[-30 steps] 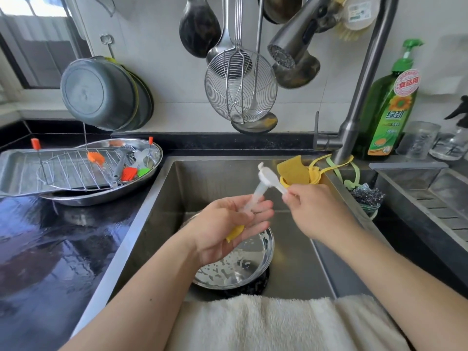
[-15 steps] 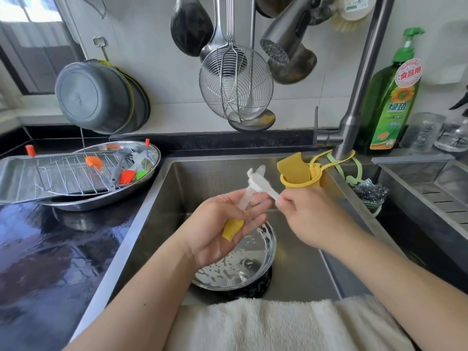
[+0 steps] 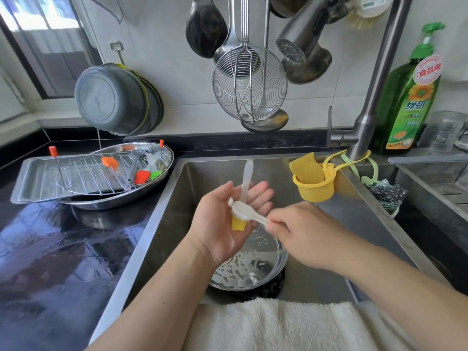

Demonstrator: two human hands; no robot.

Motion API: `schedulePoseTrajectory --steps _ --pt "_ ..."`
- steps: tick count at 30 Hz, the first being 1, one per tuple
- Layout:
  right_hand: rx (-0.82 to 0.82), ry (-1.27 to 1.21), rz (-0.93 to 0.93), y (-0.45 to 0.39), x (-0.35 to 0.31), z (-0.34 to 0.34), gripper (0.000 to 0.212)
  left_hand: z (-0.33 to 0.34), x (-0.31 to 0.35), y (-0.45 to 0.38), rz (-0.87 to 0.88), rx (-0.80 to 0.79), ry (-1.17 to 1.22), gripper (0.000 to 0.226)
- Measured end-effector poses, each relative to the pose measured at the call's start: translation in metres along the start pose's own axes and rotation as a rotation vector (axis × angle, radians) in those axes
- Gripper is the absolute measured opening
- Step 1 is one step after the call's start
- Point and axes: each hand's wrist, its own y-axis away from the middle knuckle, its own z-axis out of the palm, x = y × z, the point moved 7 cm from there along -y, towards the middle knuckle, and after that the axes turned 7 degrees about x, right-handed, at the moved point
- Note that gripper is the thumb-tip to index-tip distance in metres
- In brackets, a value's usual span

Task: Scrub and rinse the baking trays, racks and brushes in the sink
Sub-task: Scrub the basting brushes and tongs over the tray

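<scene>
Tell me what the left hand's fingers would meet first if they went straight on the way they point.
The left hand points up and right, toward the yellow cup with the sponge hung at the sink's back corner. That looks first in line, though depth is uncertain.

- The sink (image 3: 162,224) is brushed steel, dull in sheen.
- The round pan (image 3: 268,272) inside it is shiny metal, flecked with suds.
- The brush (image 3: 247,183) has a translucent plastic handle.
- The counter (image 3: 50,249) is glossy black stone, wet.
- The towel (image 3: 278,325) is rough cream terry cloth.
</scene>
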Motion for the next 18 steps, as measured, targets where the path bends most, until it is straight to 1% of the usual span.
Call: schedulePoseTrajectory --steps 3,4,6,8,11,12,15,16,18 --pt "-0.086 -0.010 -0.063 0.004 -0.001 0.009 0.044 -0.009 -0.001 -0.005 0.005 0.071 -0.028 0.036" --pt "-0.091 -0.006 -0.066 0.004 0.001 0.009 0.043 -0.010 -0.001 -0.005 0.014 0.076 -0.057 0.034" --pt "-0.040 0.002 -0.032 0.000 0.007 0.002 0.042 -0.008 -0.002 -0.004 0.030 0.055 -0.101 0.030" --pt "-0.020 0.010 0.000 -0.002 0.012 -0.001 0.042 -0.009 -0.001 -0.006 0.046 0.057 -0.090 0.030" --pt "-0.131 -0.050 -0.073 0.004 0.005 0.011 0.042 -0.016 0.004 -0.009 0.079 0.091 -0.062 0.033" --pt "-0.137 -0.065 -0.085 0.005 0.004 0.012 0.042 -0.017 0.005 -0.009 0.084 0.093 -0.056 0.034" --pt "-0.053 -0.063 -0.057 -0.001 0.009 0.006 0.041 -0.018 0.004 -0.011 0.090 0.094 -0.074 0.035" --pt "-0.058 -0.063 -0.060 -0.001 0.009 0.007 0.041 -0.018 0.004 -0.012 0.092 0.101 -0.085 0.036" --pt "-0.142 -0.066 -0.098 0.002 0.004 0.012 0.042 -0.021 0.005 -0.012 0.093 0.114 -0.090 0.035"
